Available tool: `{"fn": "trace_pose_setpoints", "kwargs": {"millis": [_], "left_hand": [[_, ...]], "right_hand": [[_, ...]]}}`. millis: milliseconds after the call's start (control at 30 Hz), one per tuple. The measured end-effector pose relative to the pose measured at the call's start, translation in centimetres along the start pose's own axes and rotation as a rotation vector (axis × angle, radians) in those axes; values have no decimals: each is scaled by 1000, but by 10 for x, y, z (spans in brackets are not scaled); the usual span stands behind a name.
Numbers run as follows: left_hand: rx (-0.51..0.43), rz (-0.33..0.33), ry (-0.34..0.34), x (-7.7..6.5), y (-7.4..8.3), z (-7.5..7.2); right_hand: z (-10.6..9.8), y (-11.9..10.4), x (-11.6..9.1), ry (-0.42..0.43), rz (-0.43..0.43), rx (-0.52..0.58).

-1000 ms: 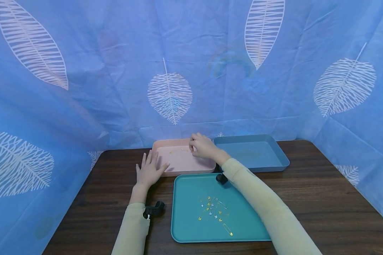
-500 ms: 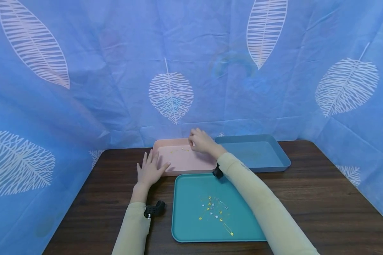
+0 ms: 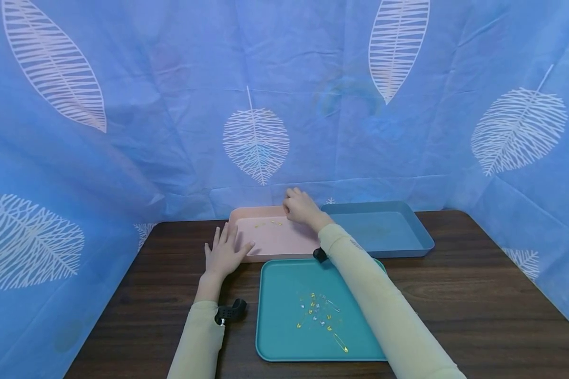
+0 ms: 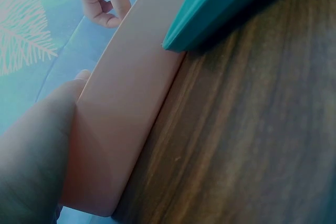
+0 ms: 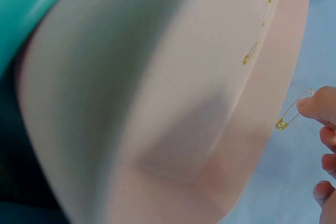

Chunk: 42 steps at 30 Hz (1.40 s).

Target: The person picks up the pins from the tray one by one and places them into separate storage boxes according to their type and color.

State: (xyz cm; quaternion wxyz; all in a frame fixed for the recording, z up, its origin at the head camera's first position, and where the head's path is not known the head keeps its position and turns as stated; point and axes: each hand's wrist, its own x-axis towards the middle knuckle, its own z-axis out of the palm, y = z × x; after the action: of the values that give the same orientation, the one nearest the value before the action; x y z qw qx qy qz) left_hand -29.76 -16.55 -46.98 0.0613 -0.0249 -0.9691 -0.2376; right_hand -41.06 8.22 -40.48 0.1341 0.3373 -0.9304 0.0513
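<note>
My right hand (image 3: 302, 208) is over the back right part of the pink tray (image 3: 270, 245). Thumb and fingertips pinch a gold safety pin (image 5: 282, 124), its clasp end hanging free in the right wrist view. Two more gold safety pins lie on the tray floor near the back wall, one (image 5: 251, 54) nearer the hand and another (image 5: 266, 10) farther off. My left hand (image 3: 222, 255) rests at the tray's left end with fingers spread and straight, thumb at the front rim. In the left wrist view, the thumb side (image 4: 37, 140) lies against the tray wall.
A teal tray (image 3: 284, 342) in front holds several loose gold and silver safety pins (image 3: 340, 342); my right forearm crosses its right side. To the right of the pink tray stands a blue tray (image 3: 379, 226). Behind the dark wooden table (image 3: 479, 295) hangs a blue leaf-patterned cloth (image 3: 180, 131).
My right hand has shifted slightly back, toward the far edge of the pink tray. The left hand stays in place at the tray's left end.
</note>
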Motion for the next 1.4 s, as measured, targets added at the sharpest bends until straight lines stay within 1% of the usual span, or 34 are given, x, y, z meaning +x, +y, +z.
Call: {"fn": "trace_pose_setpoints", "kwargs": {"millis": [133,267,567,800,933,1067,1233,1400], "left_hand": [[-2,0,-7,0,-1,0],[3,-1,-3,0,-1,1],[3,-3,-2,0,-1,2],[3,-4,2,0,-1,2],[3,-9,-7,0,0,0],[4,-9,-14,1,-1,0],[-1,-2,-9,1,-1,0],[8,-8,-10,1,-1,0]], "right_hand": [[5,4,2,30,11,-17],[7,6,4,37,31,-24],[6,4,7,29,85,-47],[3,2,5,17,123,-35],[5,3,4,9,135,-35],[5,4,1,14,139,-25],[3,4,-4,44,122,-15],[2,4,-9,56,109,-8]]}}
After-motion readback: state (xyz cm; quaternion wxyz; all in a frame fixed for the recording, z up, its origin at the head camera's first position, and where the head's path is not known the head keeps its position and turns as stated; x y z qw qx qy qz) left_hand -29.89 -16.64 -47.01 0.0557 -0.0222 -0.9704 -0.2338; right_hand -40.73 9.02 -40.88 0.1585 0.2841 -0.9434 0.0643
